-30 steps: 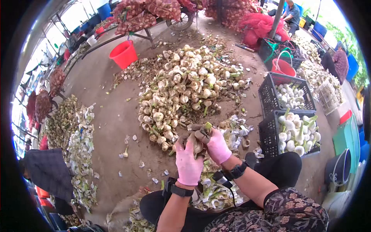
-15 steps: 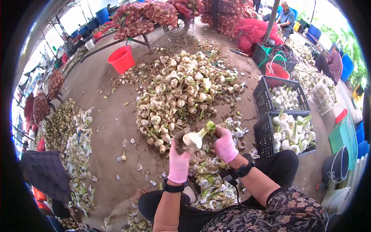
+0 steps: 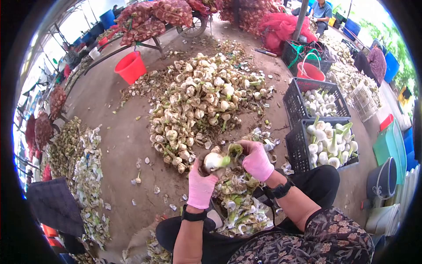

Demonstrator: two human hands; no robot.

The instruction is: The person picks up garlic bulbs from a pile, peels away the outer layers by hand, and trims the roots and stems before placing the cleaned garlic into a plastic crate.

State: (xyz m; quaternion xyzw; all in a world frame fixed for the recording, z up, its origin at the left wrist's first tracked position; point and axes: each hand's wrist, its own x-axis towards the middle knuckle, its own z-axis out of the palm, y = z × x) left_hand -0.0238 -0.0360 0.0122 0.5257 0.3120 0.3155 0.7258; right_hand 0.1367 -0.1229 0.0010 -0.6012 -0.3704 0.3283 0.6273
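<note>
My left hand (image 3: 202, 182), in a pink glove with bare fingertips, is wrapped round a white garlic bulb (image 3: 212, 162) whose short green stem points right. Close to that stem, my right hand (image 3: 256, 162), gloved the same way, pinches a loose piece of greenish-brown peel (image 3: 235, 152). Both hands are above the lower edge of a big pile of unpeeled garlic (image 3: 198, 97). Below them, peelings (image 3: 239, 207) lie between my legs. Two black crates hold clean white garlic, the nearer crate (image 3: 299, 152) to the right of my right hand.
A red bucket (image 3: 130, 67) stands behind the pile at left, another red bucket (image 3: 311, 71) behind the crates. Net sacks (image 3: 149, 20) rest on a cart at the back. Two people sit at the upper right. A dark bucket (image 3: 381, 178) stands at far right.
The peel in my right hand has come away from the bulb's stem, which looks shorter. My left hand has tilted the bulb. The whole view has shifted slightly.
</note>
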